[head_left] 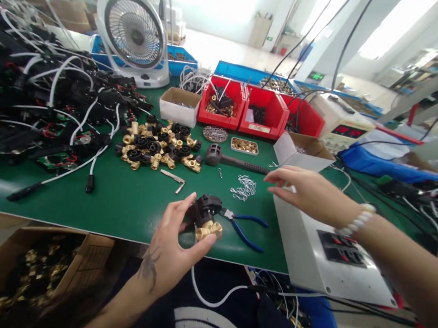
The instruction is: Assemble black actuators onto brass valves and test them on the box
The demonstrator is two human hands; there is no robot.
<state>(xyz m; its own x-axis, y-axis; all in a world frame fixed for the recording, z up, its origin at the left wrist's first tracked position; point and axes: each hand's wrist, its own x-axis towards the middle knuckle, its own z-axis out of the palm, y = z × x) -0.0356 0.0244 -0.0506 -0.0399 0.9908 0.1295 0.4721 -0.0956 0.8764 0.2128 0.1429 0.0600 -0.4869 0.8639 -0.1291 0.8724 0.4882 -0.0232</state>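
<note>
My left hand [172,249] grips a small valve [205,217] with a black plastic top and brass fittings, held just above the near edge of the green mat [125,202]. My right hand [304,191] reaches leftward over the mat, fingers stretched out and holding nothing, close to a small pile of wire clips [244,187]. Blue-handled pliers [245,226] lie on the mat right beside the held valve. A heap of similar black-and-brass valves [157,146] sits further back on the mat.
A grey control box [325,253] stands under my right forearm. Red bins [263,112], small cardboard boxes [180,105], a tray of brass parts [244,146], a black mallet [230,160], a white fan [132,33] and tangled black-and-white cables [38,99] fill the back and left. A carton of valves [32,270] sits below.
</note>
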